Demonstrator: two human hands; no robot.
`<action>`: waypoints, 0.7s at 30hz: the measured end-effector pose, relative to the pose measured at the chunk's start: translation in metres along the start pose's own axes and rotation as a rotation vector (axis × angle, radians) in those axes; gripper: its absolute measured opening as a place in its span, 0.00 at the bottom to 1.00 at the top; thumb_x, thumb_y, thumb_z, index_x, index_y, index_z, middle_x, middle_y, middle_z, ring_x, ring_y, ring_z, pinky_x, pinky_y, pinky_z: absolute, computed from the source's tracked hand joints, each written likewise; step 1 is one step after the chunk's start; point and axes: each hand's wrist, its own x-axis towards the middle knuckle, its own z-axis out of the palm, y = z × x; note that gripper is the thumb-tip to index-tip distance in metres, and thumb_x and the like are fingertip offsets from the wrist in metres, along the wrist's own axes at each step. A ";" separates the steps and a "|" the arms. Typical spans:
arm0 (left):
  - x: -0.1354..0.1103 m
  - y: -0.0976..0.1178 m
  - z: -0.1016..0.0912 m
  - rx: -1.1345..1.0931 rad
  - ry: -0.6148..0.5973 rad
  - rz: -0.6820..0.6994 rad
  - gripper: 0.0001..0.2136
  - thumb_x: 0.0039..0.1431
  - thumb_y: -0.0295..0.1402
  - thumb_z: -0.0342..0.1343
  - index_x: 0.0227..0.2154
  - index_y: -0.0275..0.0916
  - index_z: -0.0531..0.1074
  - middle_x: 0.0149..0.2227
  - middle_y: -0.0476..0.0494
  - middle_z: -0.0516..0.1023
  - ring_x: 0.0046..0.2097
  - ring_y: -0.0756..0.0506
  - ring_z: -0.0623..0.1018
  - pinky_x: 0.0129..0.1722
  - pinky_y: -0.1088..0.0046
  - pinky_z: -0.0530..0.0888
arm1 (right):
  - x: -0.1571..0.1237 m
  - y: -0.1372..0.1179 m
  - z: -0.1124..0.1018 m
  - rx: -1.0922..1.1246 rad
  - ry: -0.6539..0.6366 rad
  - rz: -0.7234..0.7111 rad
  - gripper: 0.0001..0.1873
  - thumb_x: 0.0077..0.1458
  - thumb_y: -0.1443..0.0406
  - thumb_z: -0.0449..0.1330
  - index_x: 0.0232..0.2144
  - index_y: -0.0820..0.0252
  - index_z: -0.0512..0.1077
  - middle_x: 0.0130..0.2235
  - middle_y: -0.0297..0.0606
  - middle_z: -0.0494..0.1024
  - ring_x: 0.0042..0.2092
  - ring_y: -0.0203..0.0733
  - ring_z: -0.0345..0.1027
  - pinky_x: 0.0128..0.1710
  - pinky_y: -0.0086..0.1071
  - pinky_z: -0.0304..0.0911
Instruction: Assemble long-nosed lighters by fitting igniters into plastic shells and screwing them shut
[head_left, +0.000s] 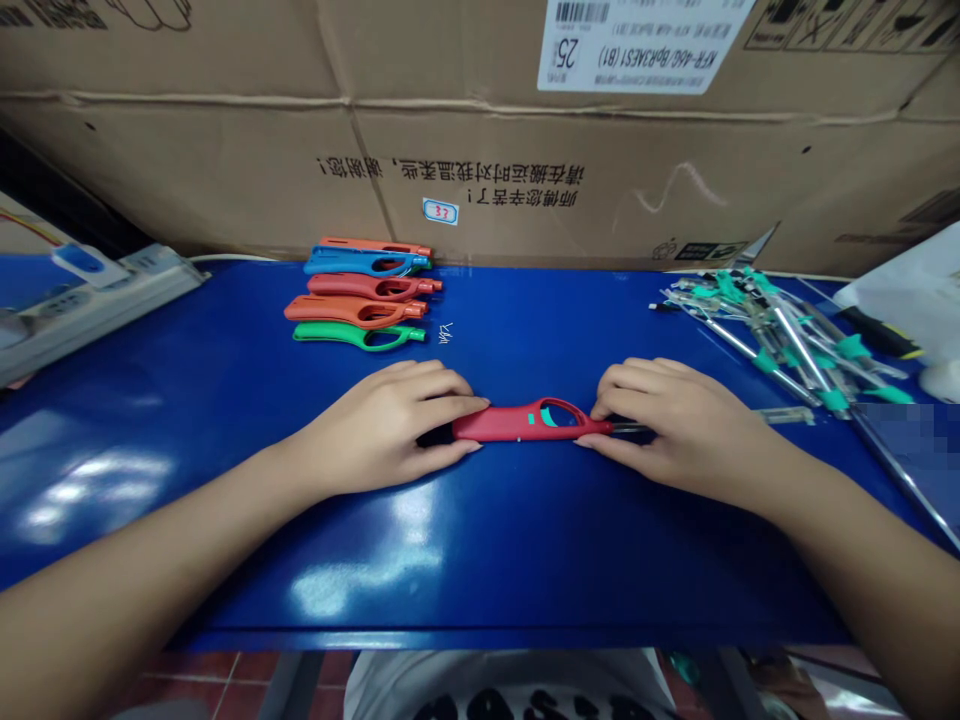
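A red long-necked lighter [499,422] with a green trigger lies level on the blue table, in front of me. My left hand [401,425] grips the butt of its handle between thumb and fingers. At the other end my right hand [656,425] pinches the nose of the red body, where a metal rod runs back under the palm. Past my left hand lie several handle shells in a stack: a green shell [360,335], an orange shell [356,310], a red shell [375,287] and a blue shell [367,262] among them.
At the right is a heap of metal lighter rods with green triggers [780,330], and beside it a black-and-yellow screwdriver [881,332]. A large cardboard box [480,150] walls off the back. A power strip [112,300] sits at the left. Tiny metal pieces [445,333] lie near the shells.
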 end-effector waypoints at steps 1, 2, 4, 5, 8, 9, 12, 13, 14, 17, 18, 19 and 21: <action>0.000 0.000 0.000 0.001 -0.001 -0.002 0.16 0.68 0.38 0.57 0.54 0.38 0.75 0.49 0.40 0.79 0.47 0.42 0.78 0.48 0.63 0.73 | 0.000 0.000 0.000 -0.002 0.000 -0.001 0.10 0.63 0.57 0.63 0.33 0.57 0.72 0.36 0.34 0.73 0.37 0.42 0.66 0.37 0.36 0.54; 0.000 0.000 0.000 0.001 0.000 -0.002 0.16 0.68 0.37 0.56 0.54 0.37 0.75 0.49 0.40 0.79 0.47 0.42 0.78 0.48 0.63 0.73 | 0.000 0.000 0.000 -0.004 0.001 -0.002 0.11 0.63 0.57 0.62 0.33 0.57 0.72 0.36 0.34 0.73 0.37 0.42 0.66 0.36 0.36 0.54; 0.000 0.001 0.000 0.005 0.000 -0.004 0.15 0.68 0.38 0.56 0.54 0.37 0.75 0.49 0.40 0.79 0.47 0.41 0.78 0.48 0.63 0.73 | 0.001 0.001 0.000 -0.009 0.000 -0.002 0.11 0.64 0.57 0.62 0.33 0.57 0.72 0.36 0.35 0.74 0.37 0.42 0.66 0.36 0.37 0.54; 0.000 0.001 0.000 0.007 0.002 -0.004 0.15 0.69 0.38 0.56 0.54 0.37 0.75 0.49 0.40 0.79 0.47 0.41 0.78 0.48 0.63 0.73 | 0.001 0.001 0.000 -0.011 -0.001 -0.001 0.11 0.64 0.57 0.62 0.33 0.58 0.72 0.36 0.35 0.74 0.37 0.42 0.66 0.36 0.37 0.54; 0.000 0.002 0.000 0.016 -0.002 -0.009 0.15 0.69 0.38 0.55 0.54 0.38 0.75 0.49 0.39 0.79 0.47 0.41 0.78 0.48 0.63 0.73 | 0.002 0.000 0.001 -0.005 -0.009 -0.002 0.11 0.63 0.58 0.62 0.33 0.58 0.71 0.35 0.35 0.74 0.37 0.42 0.66 0.36 0.36 0.54; 0.000 0.002 0.000 0.015 -0.005 -0.012 0.15 0.69 0.38 0.55 0.54 0.38 0.75 0.49 0.39 0.79 0.47 0.41 0.78 0.48 0.63 0.73 | 0.002 0.000 0.001 0.001 -0.012 -0.001 0.10 0.63 0.58 0.63 0.33 0.58 0.71 0.35 0.35 0.74 0.37 0.42 0.66 0.36 0.36 0.54; 0.001 0.004 -0.001 -0.008 -0.011 -0.030 0.15 0.68 0.38 0.56 0.53 0.38 0.75 0.48 0.39 0.79 0.47 0.41 0.78 0.49 0.63 0.74 | 0.003 -0.002 0.002 0.013 -0.019 0.007 0.10 0.63 0.59 0.62 0.33 0.58 0.71 0.35 0.35 0.73 0.37 0.42 0.66 0.37 0.36 0.55; 0.001 0.005 -0.001 -0.026 -0.011 -0.046 0.15 0.68 0.37 0.56 0.53 0.39 0.75 0.48 0.40 0.79 0.47 0.41 0.78 0.49 0.63 0.74 | 0.003 -0.002 0.002 0.011 -0.020 0.007 0.10 0.64 0.59 0.62 0.33 0.58 0.71 0.35 0.35 0.73 0.37 0.42 0.66 0.37 0.36 0.55; 0.001 0.005 -0.001 -0.051 -0.012 -0.067 0.15 0.68 0.37 0.57 0.53 0.39 0.75 0.48 0.40 0.79 0.48 0.41 0.78 0.49 0.63 0.74 | 0.003 -0.002 0.002 0.005 -0.019 0.003 0.10 0.64 0.58 0.62 0.33 0.58 0.71 0.35 0.35 0.74 0.37 0.42 0.66 0.37 0.36 0.55; 0.000 0.008 0.000 -0.131 0.001 -0.141 0.14 0.66 0.36 0.59 0.53 0.40 0.76 0.49 0.41 0.78 0.49 0.42 0.77 0.49 0.63 0.75 | 0.002 -0.003 0.002 -0.038 -0.014 -0.015 0.12 0.65 0.58 0.60 0.32 0.58 0.71 0.35 0.36 0.74 0.37 0.42 0.66 0.37 0.36 0.55; 0.000 0.009 0.000 -0.149 0.007 -0.158 0.14 0.66 0.36 0.60 0.53 0.40 0.76 0.49 0.41 0.78 0.49 0.42 0.77 0.49 0.63 0.76 | 0.001 -0.004 0.002 -0.060 -0.008 -0.022 0.12 0.66 0.58 0.59 0.32 0.58 0.71 0.35 0.36 0.74 0.36 0.42 0.66 0.37 0.36 0.55; -0.001 0.010 0.001 -0.155 0.013 -0.172 0.14 0.65 0.35 0.61 0.52 0.40 0.77 0.49 0.42 0.78 0.48 0.42 0.78 0.49 0.64 0.76 | 0.001 -0.005 0.003 -0.087 0.000 -0.029 0.13 0.66 0.58 0.59 0.32 0.59 0.71 0.35 0.37 0.74 0.36 0.42 0.66 0.37 0.37 0.55; -0.002 0.016 0.002 -0.119 0.020 -0.186 0.14 0.66 0.35 0.61 0.52 0.40 0.77 0.48 0.42 0.78 0.47 0.43 0.78 0.47 0.64 0.77 | 0.000 -0.008 0.003 -0.147 0.018 -0.050 0.13 0.67 0.58 0.57 0.32 0.59 0.72 0.35 0.38 0.75 0.36 0.43 0.66 0.37 0.37 0.54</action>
